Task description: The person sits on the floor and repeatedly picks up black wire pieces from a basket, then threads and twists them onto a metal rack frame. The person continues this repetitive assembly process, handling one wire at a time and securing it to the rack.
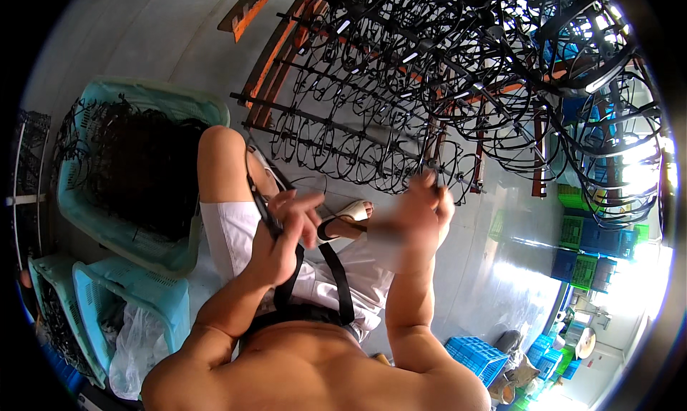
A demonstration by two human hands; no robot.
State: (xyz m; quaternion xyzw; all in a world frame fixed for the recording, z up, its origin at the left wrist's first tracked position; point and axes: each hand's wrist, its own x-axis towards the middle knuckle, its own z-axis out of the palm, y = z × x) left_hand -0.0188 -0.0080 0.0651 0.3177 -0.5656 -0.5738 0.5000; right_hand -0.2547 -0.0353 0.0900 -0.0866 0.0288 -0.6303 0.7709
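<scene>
My left hand (286, 228), its fingers partly curled, is in front of my lap. A thin, dark, curved strip (259, 200) runs from it up past my knee, and the hand is closed on it. My right hand (418, 218) is raised to the right, close to the near rods of a hanging rack. Its fingertips are pinched together, but motion blur hides what is between them. Many thin black looped pieces (343, 153) hang in rows from the dark rods (322, 121) of this rack.
A turquoise crate (71, 214) full of tangled black pieces stands left of my knee. Below it, another turquoise crate (89, 289) holds a clear plastic bag (136, 346). Orange rack posts (275, 56) rise ahead. Blue crates (476, 357) and green crates (570, 232) stand at the right.
</scene>
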